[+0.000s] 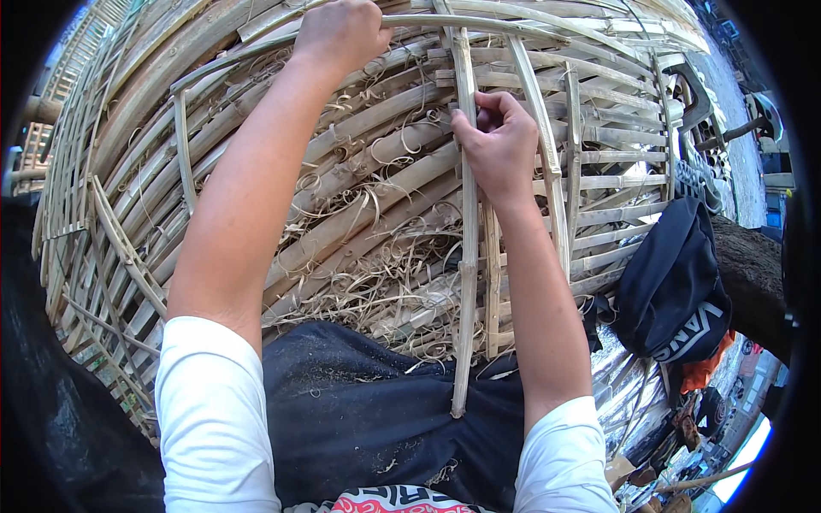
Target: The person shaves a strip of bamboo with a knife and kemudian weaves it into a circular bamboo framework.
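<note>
My left hand (340, 36) is closed in a fist at the far side, wrapped round a thin bamboo strip (475, 24) that runs crosswise. Nearer and to the right, my right hand (503, 145) has its thumb and curled fingers on a long, straight bamboo strip (467, 256). That strip points toward me, its near end resting over the dark cloth (359, 410) on my lap. At its far end it meets the crosswise strip. Just right of it lie a shorter bamboo slat (492, 291) and another long strip (547, 145), partly behind my right hand and forearm.
Curly bamboo shavings (376, 299) cover split bamboo poles (376, 179) before me. Slatted bamboo panels (616, 158) spread right and left. A black cap-like cloth item (671, 282) hangs at right by a thick log (748, 265). Beyond stands a dark metal frame (697, 98).
</note>
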`<state>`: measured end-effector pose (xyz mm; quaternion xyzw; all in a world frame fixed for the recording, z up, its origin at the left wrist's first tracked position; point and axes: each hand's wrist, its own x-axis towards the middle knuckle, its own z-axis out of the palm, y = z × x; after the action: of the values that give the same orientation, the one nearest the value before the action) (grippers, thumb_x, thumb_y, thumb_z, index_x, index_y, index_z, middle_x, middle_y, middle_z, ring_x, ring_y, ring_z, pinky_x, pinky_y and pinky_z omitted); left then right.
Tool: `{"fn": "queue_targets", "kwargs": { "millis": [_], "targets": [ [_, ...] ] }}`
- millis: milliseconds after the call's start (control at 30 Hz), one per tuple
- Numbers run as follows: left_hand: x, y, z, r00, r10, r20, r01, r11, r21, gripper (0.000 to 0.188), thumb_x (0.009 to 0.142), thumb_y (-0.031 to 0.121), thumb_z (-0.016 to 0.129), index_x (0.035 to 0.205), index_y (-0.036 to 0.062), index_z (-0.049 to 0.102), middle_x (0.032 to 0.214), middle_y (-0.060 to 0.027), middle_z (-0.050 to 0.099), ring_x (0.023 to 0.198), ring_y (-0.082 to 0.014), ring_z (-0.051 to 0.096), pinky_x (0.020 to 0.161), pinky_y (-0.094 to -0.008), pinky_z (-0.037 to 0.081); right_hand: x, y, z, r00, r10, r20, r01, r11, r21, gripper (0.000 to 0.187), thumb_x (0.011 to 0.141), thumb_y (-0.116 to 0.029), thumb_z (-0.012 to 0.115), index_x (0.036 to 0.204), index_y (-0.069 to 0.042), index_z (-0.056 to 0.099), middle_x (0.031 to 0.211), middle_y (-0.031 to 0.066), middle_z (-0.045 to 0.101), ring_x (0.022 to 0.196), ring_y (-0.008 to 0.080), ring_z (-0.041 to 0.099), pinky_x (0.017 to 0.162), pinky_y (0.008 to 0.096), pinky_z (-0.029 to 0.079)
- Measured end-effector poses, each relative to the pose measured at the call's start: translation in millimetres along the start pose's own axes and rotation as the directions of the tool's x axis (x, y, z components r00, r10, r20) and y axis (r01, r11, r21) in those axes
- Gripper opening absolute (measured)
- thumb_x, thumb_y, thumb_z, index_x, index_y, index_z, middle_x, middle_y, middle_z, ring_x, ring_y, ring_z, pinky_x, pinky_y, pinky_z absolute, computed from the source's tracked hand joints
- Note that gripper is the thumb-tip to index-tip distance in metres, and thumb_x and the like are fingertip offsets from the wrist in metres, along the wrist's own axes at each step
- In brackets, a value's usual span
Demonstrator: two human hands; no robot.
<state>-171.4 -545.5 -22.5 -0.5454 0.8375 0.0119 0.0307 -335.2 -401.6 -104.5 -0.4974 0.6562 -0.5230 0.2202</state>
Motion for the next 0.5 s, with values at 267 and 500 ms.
{"fn": "queue_targets", "kwargs": {
  "millis": [267,500],
  "targets": [
    [0.6,0.3,6.5,0.994,0.038,-0.099,-0.045,0.997,-0.067,0.033,0.091,0.03,0.058,0.091,-0.0005,0.069,0.083,-0.0155,0.069,0.081,-0.0318,0.067,0.075,-0.0447,0.055,-0.7,0.3,-1.6,1.0,-0.005,0.02,0.006,1.0,-0.019,0.029,0.078,-0.014,0.078,0.098,0.004,0.066,0.069,-0.0009,0.059,0.062,0.0055,0.05,0.056,0.0224,0.044],
    [13.4,-16.1,29.9,0.958,0.059,-0.282,-0.082,0.994,-0.068,0.033,0.082,0.039,0.064,0.092,0.0097,0.075,0.094,-0.0128,0.073,0.091,-0.0281,0.071,0.079,-0.0415,0.057,1.0,1.3,2.4,0.999,-0.019,0.035,0.019,1.0,-0.005,0.025,0.079,-0.011,0.076,0.096,0.004,0.065,0.068,-0.0042,0.054,0.06,0.0029,0.045,0.054,0.0199,0.039]
  ]
}}
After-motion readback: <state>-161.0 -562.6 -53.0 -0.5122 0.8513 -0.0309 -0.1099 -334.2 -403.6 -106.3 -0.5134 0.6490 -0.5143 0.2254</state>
